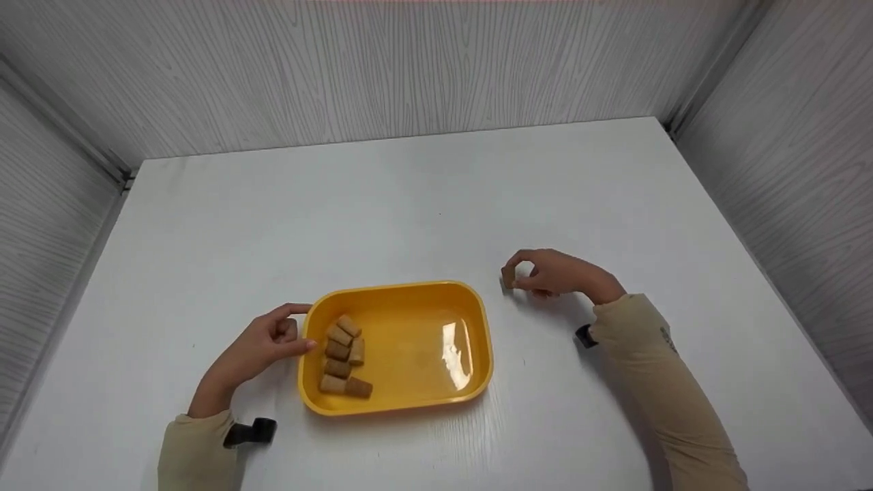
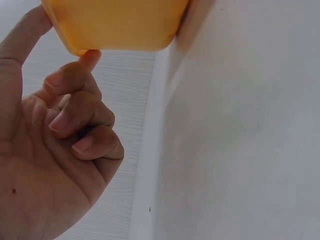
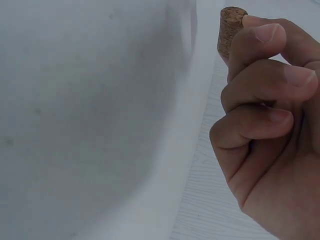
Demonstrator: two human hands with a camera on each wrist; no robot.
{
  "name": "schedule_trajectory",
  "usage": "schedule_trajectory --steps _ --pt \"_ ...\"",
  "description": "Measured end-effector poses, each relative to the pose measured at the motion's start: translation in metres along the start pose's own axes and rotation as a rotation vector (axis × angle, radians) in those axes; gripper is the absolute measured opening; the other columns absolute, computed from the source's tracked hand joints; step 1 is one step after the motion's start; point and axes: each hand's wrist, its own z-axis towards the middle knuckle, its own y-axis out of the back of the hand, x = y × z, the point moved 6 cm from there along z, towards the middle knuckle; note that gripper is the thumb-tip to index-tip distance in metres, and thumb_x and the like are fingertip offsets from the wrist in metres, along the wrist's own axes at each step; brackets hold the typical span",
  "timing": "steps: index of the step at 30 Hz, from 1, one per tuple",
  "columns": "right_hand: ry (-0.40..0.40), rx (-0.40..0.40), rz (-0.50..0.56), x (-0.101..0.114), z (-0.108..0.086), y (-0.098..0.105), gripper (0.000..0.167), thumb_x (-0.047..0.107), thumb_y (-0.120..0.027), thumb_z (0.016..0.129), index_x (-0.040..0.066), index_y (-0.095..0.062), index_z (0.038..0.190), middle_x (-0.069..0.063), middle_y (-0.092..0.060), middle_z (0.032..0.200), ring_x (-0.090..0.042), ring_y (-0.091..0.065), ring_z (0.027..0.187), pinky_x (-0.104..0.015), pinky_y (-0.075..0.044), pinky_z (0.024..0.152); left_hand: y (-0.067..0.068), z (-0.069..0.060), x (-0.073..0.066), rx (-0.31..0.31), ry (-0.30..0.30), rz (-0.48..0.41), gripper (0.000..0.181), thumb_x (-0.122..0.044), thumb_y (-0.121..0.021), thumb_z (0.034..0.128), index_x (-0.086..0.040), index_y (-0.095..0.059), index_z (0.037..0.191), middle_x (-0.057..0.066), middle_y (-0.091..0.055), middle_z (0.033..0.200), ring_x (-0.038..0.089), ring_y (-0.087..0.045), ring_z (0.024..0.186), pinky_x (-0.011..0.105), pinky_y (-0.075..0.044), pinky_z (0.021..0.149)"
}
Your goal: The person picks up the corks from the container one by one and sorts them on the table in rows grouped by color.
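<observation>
A shallow yellow tray (image 1: pixel 409 404) with rounded corners sits on the white table, several tapered cork stoppers (image 1: pixel 337 350) lying together at its left end. My left hand (image 1: pixel 256 348) holds that left end by thumb and index finger, the other fingers curled in; the left wrist view shows the same hand (image 2: pixel 65 135) against the tray's outer wall (image 2: pixel 120 30). To the right of the tray, my right hand (image 1: pixel 556 273) pinches one cork stopper (image 1: pixel 509 276) between thumb and index finger. This speckled brown cork (image 3: pixel 231 30) stands out clearly in the right wrist view.
The white table (image 1: pixel 409 204) reaches to a grey wood-grain panel (image 1: pixel 382 68) at the back, with similar panels at both sides. Black wrist straps (image 1: pixel 252 432) stick out from both sleeves. Light glares on the tray's right floor.
</observation>
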Motion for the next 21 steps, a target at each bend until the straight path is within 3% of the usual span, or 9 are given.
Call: schedule_trajectory --steps 9,21 --pt "0.036 0.026 -0.006 0.0028 0.0058 -0.0083 0.019 0.022 -0.054 0.095 0.023 -0.066 0.109 -0.001 -0.054 0.063 -0.013 -0.042 0.05 -0.026 -0.039 0.051 -0.0003 0.0001 0.0046 -0.008 0.013 0.03 0.051 -0.023 -0.071 0.0873 -0.004 -0.052 0.131 0.0 -0.04 0.071 0.007 -0.038 0.06 0.022 -0.035 0.058" --pt "0.031 0.0 -0.017 0.0028 0.0034 -0.0055 0.033 0.023 -0.059 0.094 0.017 -0.057 0.126 0.0 -0.053 0.064 -0.013 -0.043 0.053 -0.026 -0.04 0.053 0.0005 0.0008 0.0051 -0.004 0.021 0.038 0.052 -0.024 -0.071 0.087 -0.004 -0.052 0.131 0.0 -0.04 0.072 0.008 -0.039 0.062 0.022 -0.035 0.059"
